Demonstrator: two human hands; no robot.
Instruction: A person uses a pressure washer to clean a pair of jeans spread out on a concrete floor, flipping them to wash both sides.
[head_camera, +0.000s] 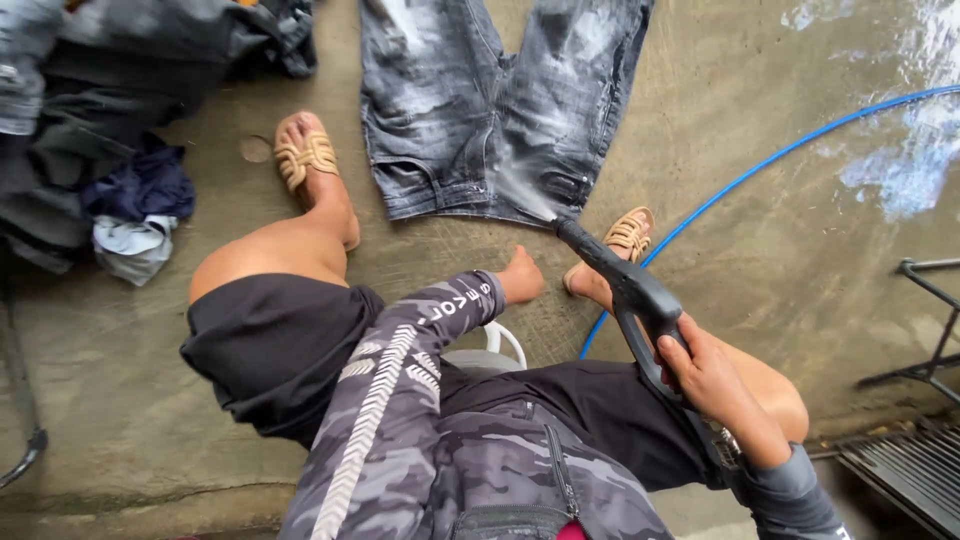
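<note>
At far left, a pile of dark clothes (130, 120) lies on the wet concrete floor (780, 250), well apart from both hands.

The left hand (520, 278) hangs at the end of a camouflage sleeve, between the knees and above the floor. It holds nothing; whether the fingers are curled or slack cannot be told from this angle.

Ahead of it, a pair of grey washed jeans (490, 110) lies flat on the floor, waistband toward the person, legs running away toward the top of the view.

The right hand (705, 375) is clenched around the grip of a black pressure-washer gun (625, 285). The gun's long axis runs from the hand up and to the left. Its nozzle points at the right side of the waistband, and a fan of spray strikes the denim there. The jeans thus lie forward and left of the right hand. The left hand is nearer to the waistband.

A blue hose (760, 165) runs from beneath the gun up to the right edge. A dark metal frame (925, 330) stands at far right.
</note>
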